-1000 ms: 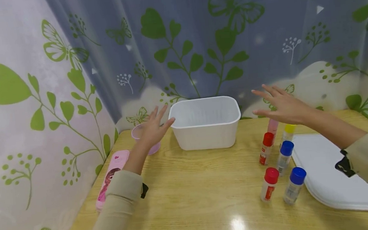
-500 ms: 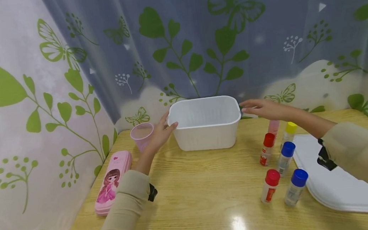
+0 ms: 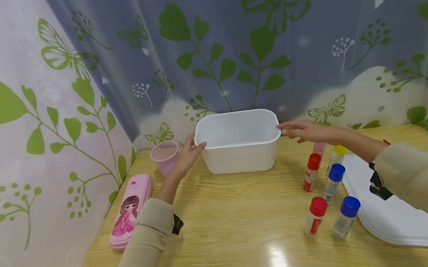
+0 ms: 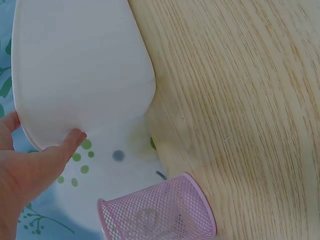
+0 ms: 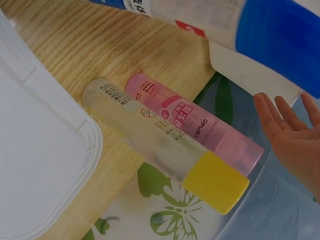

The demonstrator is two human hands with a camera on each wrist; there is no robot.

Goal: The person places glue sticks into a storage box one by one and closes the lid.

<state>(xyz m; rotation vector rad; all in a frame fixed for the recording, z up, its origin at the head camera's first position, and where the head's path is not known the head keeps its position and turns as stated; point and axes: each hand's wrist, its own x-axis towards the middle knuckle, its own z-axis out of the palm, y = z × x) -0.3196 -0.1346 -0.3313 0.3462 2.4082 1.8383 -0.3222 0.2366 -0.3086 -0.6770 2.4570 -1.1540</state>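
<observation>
A white bin (image 3: 238,160) (image 4: 85,65) (image 5: 240,70) stands upright at the back of the table. My left hand (image 3: 185,156) (image 4: 30,170) grips its left end, the thumb on the wall by the front corner and the fingers around the rim. At the right end, my right hand (image 3: 307,130) (image 5: 295,135) has nearly straight fingers with their tips at the rim; its thumb is hidden in the head view. Nothing shows inside the bin from above.
Left of the bin are a pink mesh cup (image 3: 165,153) (image 4: 160,210) and a pink case (image 3: 131,211). At right stand several glue bottles with red caps (image 3: 317,206), blue caps (image 3: 349,206) and a yellow cap (image 5: 215,182), beside a white lid (image 3: 390,204) (image 5: 40,150).
Both hands have come down and inward to the bin's ends over the last second. In the last half second the right fingertips have closed the small gap to the rim.
</observation>
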